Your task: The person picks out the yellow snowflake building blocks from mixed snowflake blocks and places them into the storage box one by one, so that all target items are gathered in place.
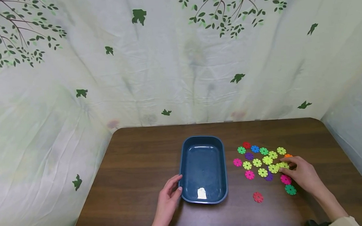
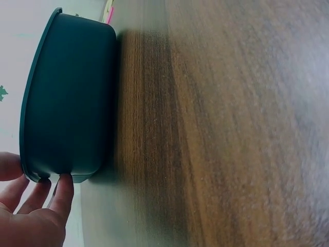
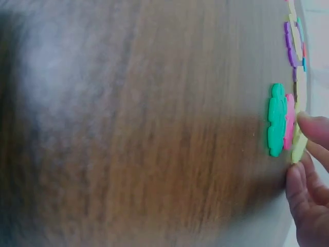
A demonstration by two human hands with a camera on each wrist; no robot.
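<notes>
My left hand (image 1: 168, 199) holds the near left edge of a deep blue rectangular tray (image 1: 204, 173), its thumb and fingers at the rim. From the left wrist view, the fingertips meet the outer wall of the tray (image 2: 72, 92). Farther right, my right hand (image 1: 304, 174) pinches a yellow flower-shaped disc (image 1: 283, 165) between thumb and fingers, low over the table among similar discs. The right wrist view shows that yellow disc (image 3: 298, 146) edge-on at the fingertips, beside a green disc (image 3: 277, 121) and a pink disc (image 3: 289, 121).
Several yellow, green, pink, purple, blue and red discs lie scattered right of the tray. A red disc (image 1: 258, 197) lies apart, nearer the front. The brown wooden table (image 1: 135, 187) meets a hanging white cloth (image 1: 166, 66) with leaf prints at its back.
</notes>
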